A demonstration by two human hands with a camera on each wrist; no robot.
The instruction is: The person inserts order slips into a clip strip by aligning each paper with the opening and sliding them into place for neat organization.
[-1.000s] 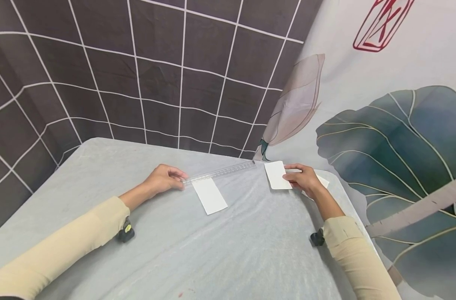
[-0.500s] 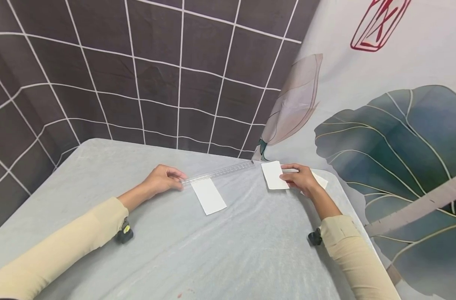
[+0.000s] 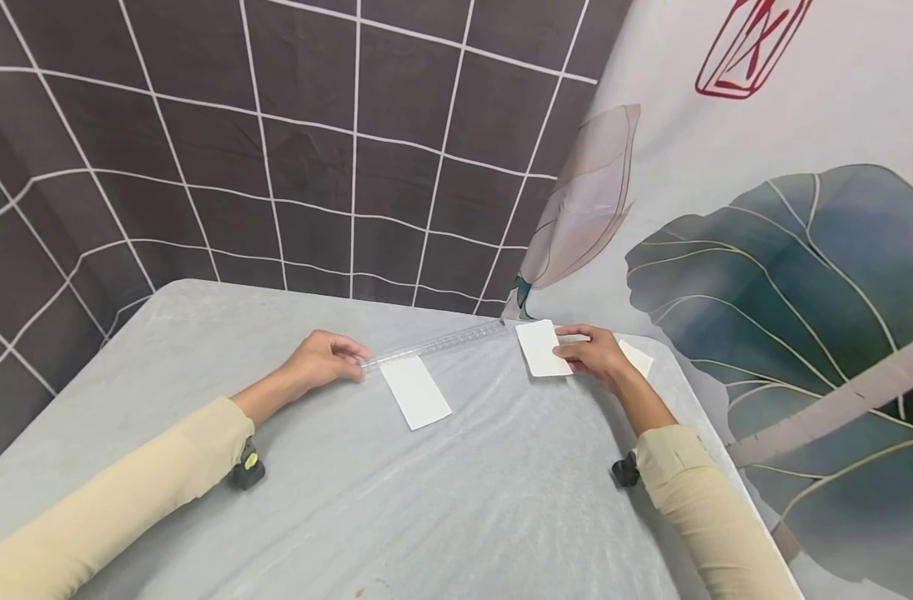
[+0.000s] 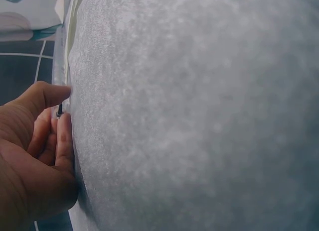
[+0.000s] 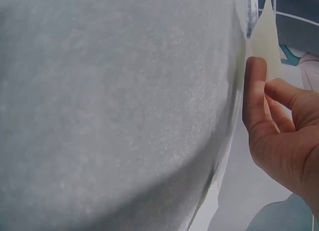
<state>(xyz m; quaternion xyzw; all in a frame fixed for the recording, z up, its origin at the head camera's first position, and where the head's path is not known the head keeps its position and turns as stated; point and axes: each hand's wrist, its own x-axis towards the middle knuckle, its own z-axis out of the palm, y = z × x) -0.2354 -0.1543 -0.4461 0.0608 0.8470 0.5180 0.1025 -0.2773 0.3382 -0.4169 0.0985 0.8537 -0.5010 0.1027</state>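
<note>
My left hand (image 3: 323,360) pinches the near end of a clear plastic ruler (image 3: 441,342) between thumb and fingers. The ruler runs off to the right and overlaps the top edge of a white paper rectangle (image 3: 415,392) lying on the table. In the left wrist view, thumb and fingertips of the left hand (image 4: 40,146) close on the ruler's end, low over the cloth. My right hand (image 3: 594,354) holds a small white card (image 3: 540,348) by its right edge, close to the ruler's far end. The right wrist view shows this card (image 5: 266,47) raised between thumb and fingers.
Another white paper piece (image 3: 636,357) lies beyond the right hand, partly hidden by it. A pale grey cloth covers the table (image 3: 456,500). A dark gridded curtain (image 3: 313,167) hangs behind, and a leaf-printed white curtain (image 3: 786,292) stands along the right edge.
The right hand has shifted slightly left with the white card, toward the ruler's far end. The left hand and ruler have stayed about where they were.
</note>
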